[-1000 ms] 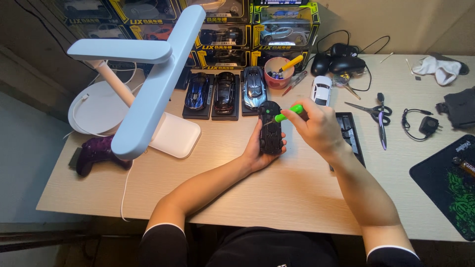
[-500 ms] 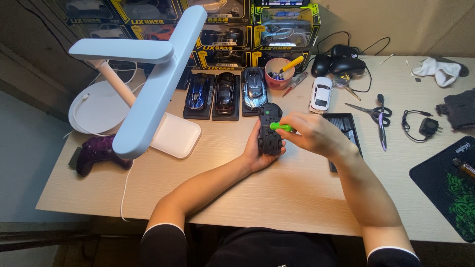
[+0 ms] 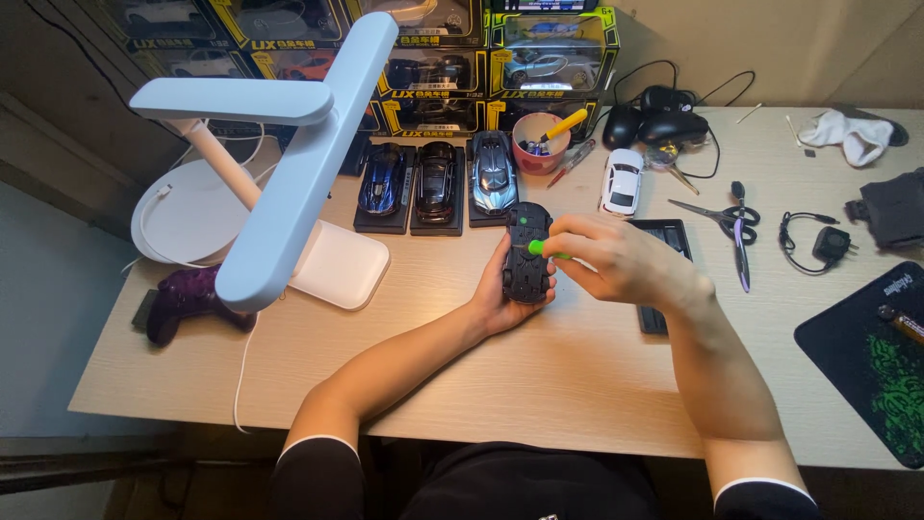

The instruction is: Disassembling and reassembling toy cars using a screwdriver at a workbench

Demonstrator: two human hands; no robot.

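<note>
At the far left of the worktop (image 3: 539,385), a purple game controller (image 3: 188,300) lies near the edge, partly under the long head of a pale blue desk lamp (image 3: 289,183) whose flat base sits just beside it. Behind the lamp stands a white round pad (image 3: 183,217) with a cable. Further right, three model cars on dark plinths (image 3: 436,183) stand in a row in front of stacked yellow-and-black display boxes (image 3: 452,58).

The left hand (image 3: 500,299) is curled around the underside of a black toy car (image 3: 527,252), which is turned belly up just above the worktop near its middle, fingers wrapped along the far side. The right hand (image 3: 616,262) is closed in a pinch on a green-handled screwdriver (image 3: 544,249), its tip meeting the upturned chassis of the toy car.

Behind the hands sits a pink cup (image 3: 539,143) with a yellow-handled tool in it, and beside it a white model car (image 3: 621,181). A dark flat tray (image 3: 664,279) lies partly hidden under the right wrist. To the right lie scissors (image 3: 727,217), a black cable with a plug (image 3: 818,241), a white cloth (image 3: 847,135) and, at the edge, a black and green mouse mat (image 3: 871,366).
</note>
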